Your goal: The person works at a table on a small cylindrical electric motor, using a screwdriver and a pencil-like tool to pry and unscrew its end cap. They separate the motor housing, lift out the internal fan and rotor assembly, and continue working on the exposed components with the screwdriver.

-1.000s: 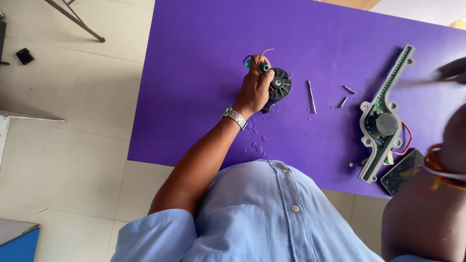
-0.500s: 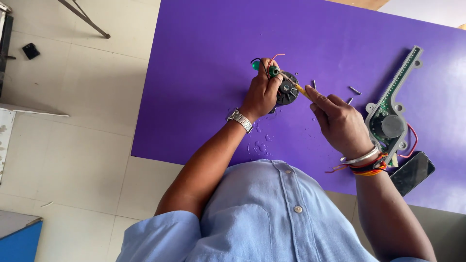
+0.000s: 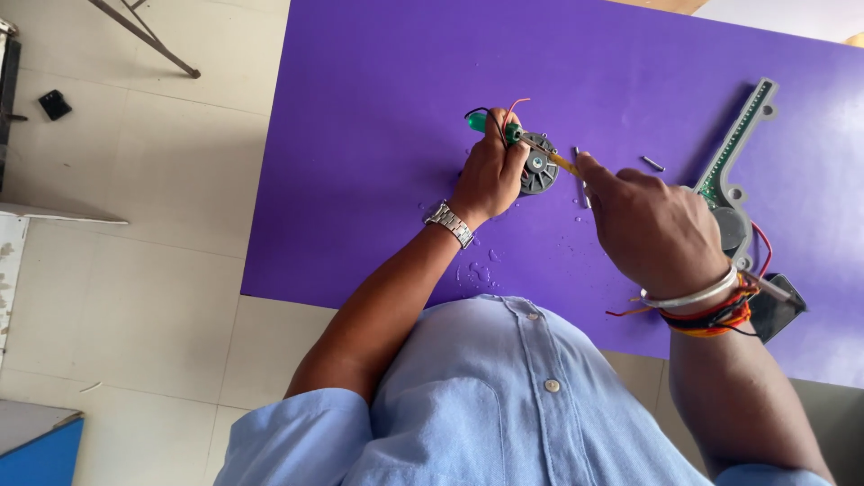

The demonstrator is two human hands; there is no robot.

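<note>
Purple counter over pale floor tiles; water drops near its front edge; blue box corner low on the floor; black metal leg above. Left hand resting on a round grey motor mid-counter, fingers curled around a green part with thin wires. Right hand just beside, fingers pinched on a thin yellow tool, tip touching the motor. Farther right, a long grey bracket with a green strip; small pins lying loose between.
</note>
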